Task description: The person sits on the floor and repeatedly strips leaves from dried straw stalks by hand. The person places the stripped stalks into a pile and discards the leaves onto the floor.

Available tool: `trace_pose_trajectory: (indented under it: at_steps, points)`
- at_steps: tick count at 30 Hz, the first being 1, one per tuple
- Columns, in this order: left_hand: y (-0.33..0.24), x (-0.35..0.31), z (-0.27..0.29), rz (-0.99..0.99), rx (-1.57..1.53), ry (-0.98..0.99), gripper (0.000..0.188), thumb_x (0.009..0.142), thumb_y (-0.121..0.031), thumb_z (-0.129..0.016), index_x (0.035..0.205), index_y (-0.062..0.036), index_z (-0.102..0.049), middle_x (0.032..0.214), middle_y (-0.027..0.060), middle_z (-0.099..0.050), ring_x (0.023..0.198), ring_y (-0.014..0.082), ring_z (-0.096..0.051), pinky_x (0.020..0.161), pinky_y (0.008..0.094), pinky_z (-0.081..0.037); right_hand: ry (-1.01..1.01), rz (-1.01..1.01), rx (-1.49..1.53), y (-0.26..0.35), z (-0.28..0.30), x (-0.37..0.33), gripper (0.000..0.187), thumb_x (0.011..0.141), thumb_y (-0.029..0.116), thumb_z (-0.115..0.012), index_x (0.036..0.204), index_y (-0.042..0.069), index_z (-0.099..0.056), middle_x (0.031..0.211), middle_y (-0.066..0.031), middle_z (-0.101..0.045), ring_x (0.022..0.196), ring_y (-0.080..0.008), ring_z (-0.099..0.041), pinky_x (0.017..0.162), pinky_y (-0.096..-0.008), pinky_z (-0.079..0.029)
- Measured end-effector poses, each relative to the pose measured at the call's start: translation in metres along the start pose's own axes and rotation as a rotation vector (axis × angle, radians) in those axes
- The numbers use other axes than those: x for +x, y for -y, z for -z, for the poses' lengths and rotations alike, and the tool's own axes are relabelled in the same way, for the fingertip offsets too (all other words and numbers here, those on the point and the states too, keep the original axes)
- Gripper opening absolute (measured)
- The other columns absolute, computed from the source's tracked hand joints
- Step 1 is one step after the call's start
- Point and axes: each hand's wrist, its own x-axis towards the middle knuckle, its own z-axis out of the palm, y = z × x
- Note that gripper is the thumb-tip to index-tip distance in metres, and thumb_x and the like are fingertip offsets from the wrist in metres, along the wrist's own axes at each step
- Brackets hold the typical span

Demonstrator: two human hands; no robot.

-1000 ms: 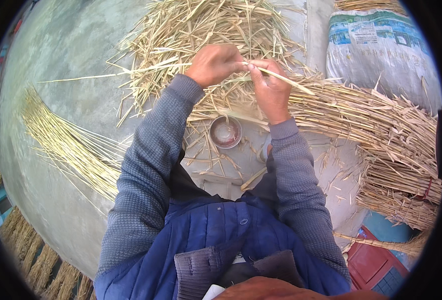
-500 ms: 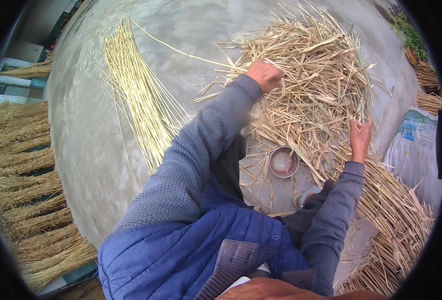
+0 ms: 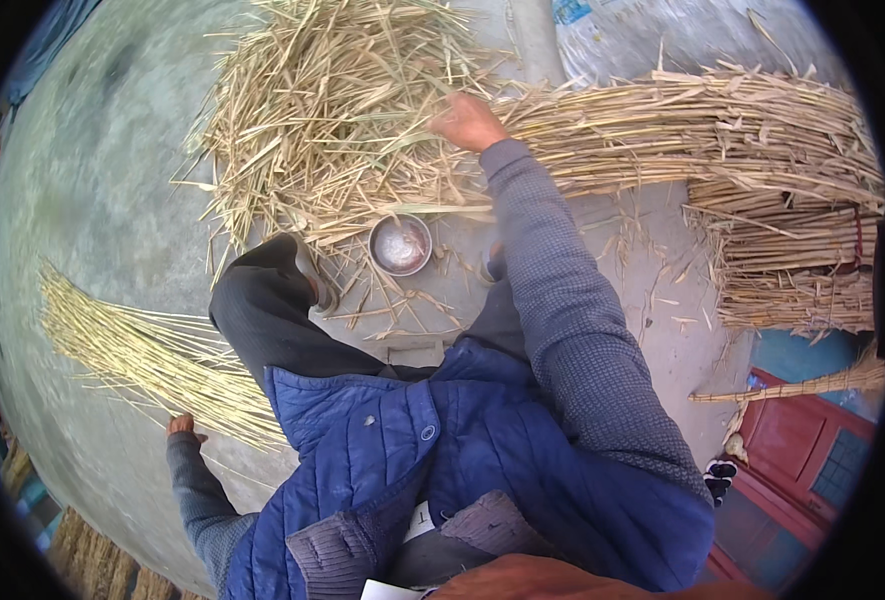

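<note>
Loose straw heap (image 3: 332, 120) spread on grey concrete floor (image 3: 92, 200), long straw bundle (image 3: 702, 130) to its right. Cleaned yellow stalks (image 3: 152, 355) fanned at left. Small metal bowl (image 3: 400, 244) near knees. Right hand (image 3: 467, 122) reaching into bundle end, grip unclear. Left hand (image 3: 184, 426) touching stalk ends, grip unclear.

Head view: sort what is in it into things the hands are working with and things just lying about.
In hand:
- right hand reaching into the long straw bundle
- left hand at the fan of clean yellow stalks
- loose straw pile between them

Lying about:
- small metal bowl
- white sack
- red panelled thing
</note>
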Motion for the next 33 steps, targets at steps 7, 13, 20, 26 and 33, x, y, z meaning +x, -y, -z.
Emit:
trace_pose_trajectory:
  at_steps: [7,13,20,26,33]
  points:
    - [-0.099,0.028,-0.032,-0.092,-0.667,-0.277,0.033,0.072,-0.022,-0.084,0.090,-0.0024,-0.065,0.078,0.0089,-0.067,0.072,0.0208,-0.067,0.067,0.0383,-0.055,-0.057,-0.327,-0.069,-0.065,0.053,-0.017,0.058,0.078,0.042,-0.074,0.111,-0.006,-0.066,0.115,-0.0290,-0.066,0.111,-0.0406,-0.064,0.095,-0.0443,-0.050]
    - [-0.200,0.023,0.065,-0.150,-0.535,-0.363,0.021,0.082,-0.021,-0.071,0.092,-0.0035,-0.069,0.088,0.0234,-0.070,0.084,0.0410,-0.068,0.072,0.0446,-0.053,-0.601,-0.797,0.124,-0.176,0.090,-0.055,0.041,0.079,0.029,-0.070,0.101,-0.006,-0.071,0.106,-0.0278,-0.069,0.102,-0.0406,-0.067,0.090,-0.0438,-0.052]
    - [-0.200,0.012,0.067,-0.160,-0.475,-0.325,0.023,0.082,-0.024,-0.061,0.085,-0.0018,-0.065,0.081,0.0263,-0.066,0.080,0.0450,-0.065,0.070,0.0487,-0.050,-0.909,-0.459,0.901,-0.251,0.095,-0.045,0.025,0.077,0.014,-0.077,0.096,-0.001,-0.071,0.079,-0.0050,-0.065,0.071,-0.0151,-0.061,0.066,-0.0320,-0.050]
    - [-0.177,0.007,0.079,0.010,-0.506,-0.250,0.033,0.073,-0.026,-0.081,0.096,-0.0046,-0.071,0.084,0.0087,-0.073,0.079,0.0225,-0.070,0.074,0.0349,-0.055,-0.770,-0.449,0.512,-0.217,0.116,-0.029,0.023,0.085,0.015,-0.073,0.100,-0.002,-0.072,0.086,-0.0112,-0.075,0.077,-0.0131,-0.070,0.072,-0.0268,-0.054]
    - [-0.182,0.018,0.124,0.011,-0.510,-0.217,0.041,0.077,-0.029,-0.078,0.110,-0.0051,-0.071,0.098,0.0133,-0.075,0.094,0.0275,-0.072,0.083,0.0373,-0.055,-0.830,-0.438,0.517,-0.186,0.152,-0.035,0.023,0.089,0.018,-0.075,0.093,-0.003,-0.067,0.084,-0.0119,-0.074,0.072,-0.0149,-0.073,0.061,-0.0264,-0.055]
